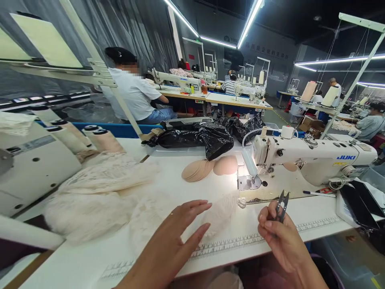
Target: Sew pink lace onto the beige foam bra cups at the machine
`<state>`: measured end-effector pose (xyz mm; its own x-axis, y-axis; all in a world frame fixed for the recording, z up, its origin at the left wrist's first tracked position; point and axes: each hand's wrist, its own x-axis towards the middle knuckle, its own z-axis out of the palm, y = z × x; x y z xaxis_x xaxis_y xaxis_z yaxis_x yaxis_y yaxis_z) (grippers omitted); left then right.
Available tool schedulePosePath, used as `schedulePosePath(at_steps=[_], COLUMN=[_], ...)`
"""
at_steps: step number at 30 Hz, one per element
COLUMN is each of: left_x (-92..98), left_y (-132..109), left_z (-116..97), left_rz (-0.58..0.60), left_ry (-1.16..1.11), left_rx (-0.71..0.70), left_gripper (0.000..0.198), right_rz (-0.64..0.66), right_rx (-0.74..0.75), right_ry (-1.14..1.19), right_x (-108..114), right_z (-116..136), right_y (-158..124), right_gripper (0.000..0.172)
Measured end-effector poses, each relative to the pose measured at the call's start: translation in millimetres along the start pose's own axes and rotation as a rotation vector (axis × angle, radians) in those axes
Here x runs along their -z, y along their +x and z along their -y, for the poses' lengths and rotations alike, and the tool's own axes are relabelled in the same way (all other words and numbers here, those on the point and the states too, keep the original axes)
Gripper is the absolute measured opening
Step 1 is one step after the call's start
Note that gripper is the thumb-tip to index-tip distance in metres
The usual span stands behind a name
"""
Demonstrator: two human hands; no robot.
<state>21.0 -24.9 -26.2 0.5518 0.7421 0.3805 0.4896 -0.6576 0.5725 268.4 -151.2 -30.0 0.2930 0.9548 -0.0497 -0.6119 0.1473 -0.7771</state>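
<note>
My left hand [183, 224] is over the white table with thumb and fingers apart, holding nothing. Beside its fingertips lies a pale lace piece [221, 214], close to the front of the sewing machine [313, 160]. My right hand [279, 233] is closed around dark thread snips [282, 206], whose blades point up and away from me. A heap of cream lace fabric [99, 196] spreads across the table left of my left hand. Farther back lie a fanned stack of beige cup pieces [197, 170] and another beige cup [225, 165].
Black plastic bags [195, 138] lie along the table's back. Thread cones [105, 140] and a second machine [36, 160] stand at left. A printed ruler strip [228, 243] runs along the front edge. A pen [319, 194] and a phone [357, 204] are at right. A seated person [132, 94] works beyond.
</note>
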Motion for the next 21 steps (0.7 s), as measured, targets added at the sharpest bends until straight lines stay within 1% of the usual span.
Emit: schedulePosePath(at_steps=[2,3,4,5,6,8,9,10,11,12,13,14,15,16,17,18,19,20,21], left_x=[-10.9,-15.2,-18.6,-21.0,-22.4,-23.1,-22.6,-21.7,-20.6,-19.5,-18.4,-17.5,-16.9,-16.5,-16.3,-16.1,-15.6,-14.7,-13.4], left_y=[-1.0,-1.0,-0.5,0.5,2.0,6.2,8.7,11.2,13.6,15.7,17.4,18.6,19.4,19.5,19.0,17.8,15.9,13.5,10.8], left_z=[-2.0,-3.8,-6.1,-8.5,-10.8,-14.3,-15.2,-15.6,-15.7,-15.6,-15.7,-16.4,-17.8,-20.1,-23.2,-26.9,-30.9,-34.6,-37.7], left_rz=[0.017,0.035,0.054,0.077,0.095,0.113,0.117,0.118,0.116,0.107,0.096,0.088,0.079,0.066,0.051,0.040,0.046,0.073,0.113], left_ry=[0.041,0.057,0.070,0.081,0.089,0.088,0.078,0.059,0.031,-0.004,-0.046,-0.090,-0.133,-0.170,-0.201,-0.229,-0.264,-0.317,-0.386], left_rx=[-0.072,-0.092,-0.104,-0.109,-0.113,-0.119,-0.115,-0.107,-0.095,-0.080,-0.062,-0.043,-0.027,-0.014,-0.009,-0.016,-0.037,-0.063,-0.080], left_gripper=[0.038,0.040,0.042,0.042,0.037,0.021,0.019,0.023,0.025,0.026,0.026,0.026,0.026,0.026,0.026,0.026,0.025,0.025,0.024], right_rz=[-0.093,-0.144,-0.183,-0.223,-0.254,-0.314,-0.347,-0.376,-0.384,-0.361,-0.303,-0.207,-0.087,0.014,0.094,0.157,0.223,0.265,0.276], right_rx=[0.065,0.109,0.146,0.195,0.225,0.274,0.344,0.433,0.533,0.626,0.688,0.698,0.666,0.602,0.498,0.382,0.253,0.187,0.166], right_ry=[-0.220,-0.394,-0.617,-0.863,-1.114,-1.271,-1.379,-1.467,-1.556,-1.616,-1.627,-1.582,-1.495,-1.408,-1.326,-1.248,-1.173,-1.105,-1.045], right_x=[22.2,36.3,51.6,67.2,82.0,105.5,112.5,115.5,114.0,108.0,97.7,83.7,67.1,48.8,30.4,12.9,-2.4,-14.9,-24.3], right_z=[6.4,11.8,18.5,26.3,34.8,50.8,56.9,60.9,62.3,60.9,56.8,50.2,41.7,31.9,21.7,12.0,3.4,-3.5,-8.2], right_y=[10.1,16.5,23.6,30.9,38.0,49.5,53.1,54.6,54.0,51.2,46.6,40.6,34.0,27.7,22.4,18.9,17.4,17.7,19.5], right_gripper=[0.033,0.029,0.023,0.021,0.025,0.032,0.037,0.042,0.045,0.046,0.043,0.038,0.033,0.030,0.029,0.031,0.037,0.038,0.037])
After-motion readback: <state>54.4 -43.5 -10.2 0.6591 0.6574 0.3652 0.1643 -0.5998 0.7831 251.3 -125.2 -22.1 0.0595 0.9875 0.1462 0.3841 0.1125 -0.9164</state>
